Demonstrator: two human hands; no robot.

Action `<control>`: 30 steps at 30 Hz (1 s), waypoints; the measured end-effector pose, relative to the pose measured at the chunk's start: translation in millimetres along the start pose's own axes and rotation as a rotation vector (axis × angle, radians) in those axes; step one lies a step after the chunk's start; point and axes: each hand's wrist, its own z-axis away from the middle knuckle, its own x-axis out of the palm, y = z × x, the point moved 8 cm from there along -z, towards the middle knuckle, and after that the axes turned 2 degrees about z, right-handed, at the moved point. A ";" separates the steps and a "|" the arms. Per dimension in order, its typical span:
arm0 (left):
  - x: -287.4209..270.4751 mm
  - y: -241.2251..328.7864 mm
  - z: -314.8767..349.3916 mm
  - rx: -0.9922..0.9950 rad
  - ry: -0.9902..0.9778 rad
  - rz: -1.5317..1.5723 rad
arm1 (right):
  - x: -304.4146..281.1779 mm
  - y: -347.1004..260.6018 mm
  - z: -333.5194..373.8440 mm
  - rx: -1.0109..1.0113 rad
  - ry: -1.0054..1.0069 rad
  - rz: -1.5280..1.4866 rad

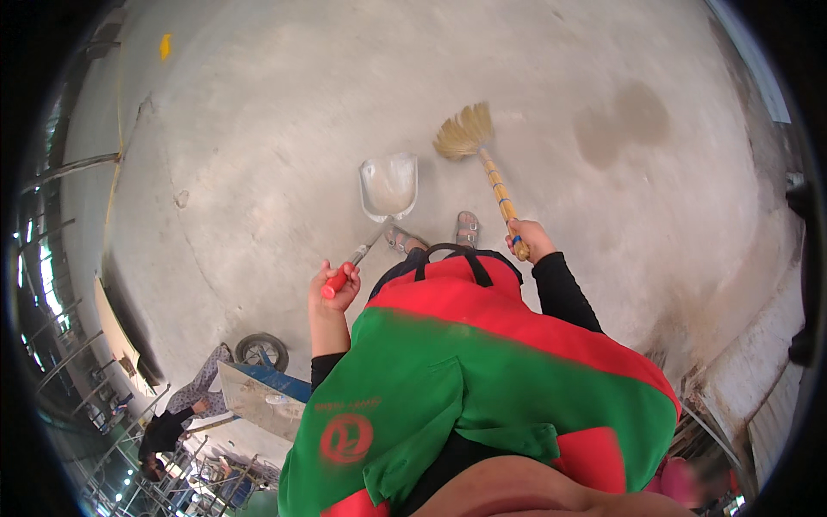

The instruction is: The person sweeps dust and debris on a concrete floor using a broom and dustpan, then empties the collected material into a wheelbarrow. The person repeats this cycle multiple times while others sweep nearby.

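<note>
My left hand (337, 289) is closed around the red grip of a long-handled dustpan (389, 185). The pan is pale and scuffed, resting on the concrete just ahead of my left foot. In my right hand (531, 239) I grip the short bamboo-like handle of a straw broom (469, 133). Its fanned bristles point away from me, to the right of the dustpan and apart from it. Whether the bristles touch the floor I cannot tell. My sandalled feet (467, 227) stand between the two tools.
Grey concrete floor (284, 112) spreads ahead, with a dark stain (622, 125) at right and a yellow scrap (165, 46) far left. Behind on the left are a wheelbarrow wheel (261, 351), a person (177, 414) and metal racks. A low wall edges the right.
</note>
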 end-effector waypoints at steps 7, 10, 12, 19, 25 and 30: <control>-6.8 -5.2 3.9 0.001 -0.016 -0.066 | 1.5 -5.4 107.9 -0.181 -0.041 0.188; -3.4 -6.6 -1.8 -0.003 0.068 -0.092 | -10.0 -17.2 103.8 -0.185 0.012 0.488; 3.8 -6.6 -2.8 0.004 0.075 -0.093 | -14.0 -23.4 86.3 -0.196 -0.003 0.538; 28.2 -24.0 4.8 0.012 0.051 -0.188 | -70.5 -26.7 41.8 -0.297 0.196 1.005; 35.4 -25.5 6.5 0.031 0.026 -0.293 | -60.9 -36.0 55.1 -0.465 0.365 1.241; 34.4 -25.9 6.3 0.033 0.025 -0.431 | -43.1 -30.1 90.7 -0.234 0.166 0.686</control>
